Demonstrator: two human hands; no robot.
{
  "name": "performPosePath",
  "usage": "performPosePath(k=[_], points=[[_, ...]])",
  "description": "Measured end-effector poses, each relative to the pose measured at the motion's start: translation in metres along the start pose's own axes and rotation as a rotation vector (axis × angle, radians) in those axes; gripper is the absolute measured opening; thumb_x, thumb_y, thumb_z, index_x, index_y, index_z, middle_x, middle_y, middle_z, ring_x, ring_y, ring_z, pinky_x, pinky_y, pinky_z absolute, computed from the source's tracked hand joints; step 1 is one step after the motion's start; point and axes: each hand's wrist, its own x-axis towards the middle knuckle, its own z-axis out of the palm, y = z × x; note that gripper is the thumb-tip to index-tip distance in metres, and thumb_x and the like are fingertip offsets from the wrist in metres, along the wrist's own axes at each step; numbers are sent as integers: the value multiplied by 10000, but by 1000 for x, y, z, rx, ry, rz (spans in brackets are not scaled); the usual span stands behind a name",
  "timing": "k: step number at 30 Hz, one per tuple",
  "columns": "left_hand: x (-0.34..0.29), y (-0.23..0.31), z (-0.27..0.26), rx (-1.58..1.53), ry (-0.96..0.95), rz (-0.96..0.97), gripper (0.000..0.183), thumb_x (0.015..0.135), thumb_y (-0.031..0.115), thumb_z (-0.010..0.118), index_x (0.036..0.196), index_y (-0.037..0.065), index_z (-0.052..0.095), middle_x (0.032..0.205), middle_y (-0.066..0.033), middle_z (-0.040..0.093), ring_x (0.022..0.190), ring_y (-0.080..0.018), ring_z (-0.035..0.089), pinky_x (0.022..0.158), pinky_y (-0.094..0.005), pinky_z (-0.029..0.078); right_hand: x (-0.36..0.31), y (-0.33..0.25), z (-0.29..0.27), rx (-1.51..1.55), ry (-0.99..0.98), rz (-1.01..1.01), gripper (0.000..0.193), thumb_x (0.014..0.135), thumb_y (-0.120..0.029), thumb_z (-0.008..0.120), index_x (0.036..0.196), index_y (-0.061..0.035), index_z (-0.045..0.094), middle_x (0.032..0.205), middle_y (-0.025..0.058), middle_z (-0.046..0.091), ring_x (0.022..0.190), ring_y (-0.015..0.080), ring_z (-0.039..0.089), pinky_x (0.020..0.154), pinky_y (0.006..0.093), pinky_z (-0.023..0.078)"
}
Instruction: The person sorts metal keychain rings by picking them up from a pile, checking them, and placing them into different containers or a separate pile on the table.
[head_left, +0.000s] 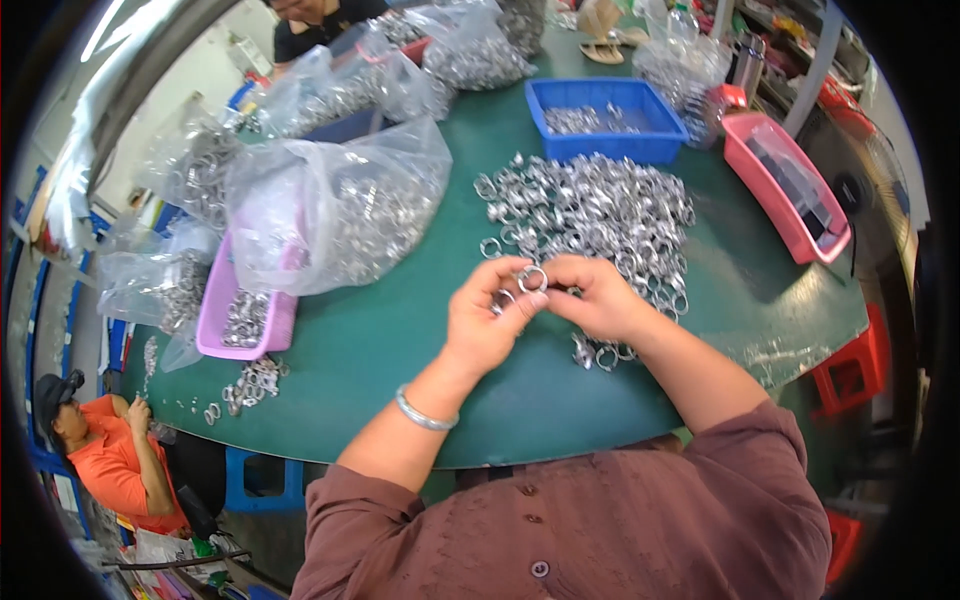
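Between my two hands, above the near side of the table, is a silver metal ring (533, 268) standing nearly upright. My left hand (478, 322) pinches it between thumb and fingers. A second ring (503, 298) shows inside the curled left fingers. My right hand (602, 300) closes on the same ring from the other side, its thumb and index finger at the rim. Just beyond my hands spreads a big pile of similar silver rings (590, 205). A few loose rings (603, 354) lie on the near side of my right hand.
The green table (370, 370) holds a blue tray (610, 147) with rings, a pink basket (790, 190) at right, and a purple basket (245, 345) at left. Clear plastic bags of metal parts (385, 215) crowd the far left. Other people sit at left (120, 465) and the far side (330, 25).
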Motion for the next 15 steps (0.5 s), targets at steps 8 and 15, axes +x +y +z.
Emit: performPosePath(k=[8,15], points=[[3,1,1,22,8,71,333,751,26,680,1052,44,539,663,53,478,558,-13,422,493,-156,340,2,-5,-2,46,4,-4,137,786,-30,593,918,-16,630,836,62,606,772,145,573,701,266,456],[2,6,0,117,-18,43,340,764,0,649,1075,10,513,733,27,529,629,-18,443,555,-153,351,-1,-5,-4,-48,22,-52,144,785,-31,575,922,-14,616,815,69,596,746,146,570,666,267,454]])
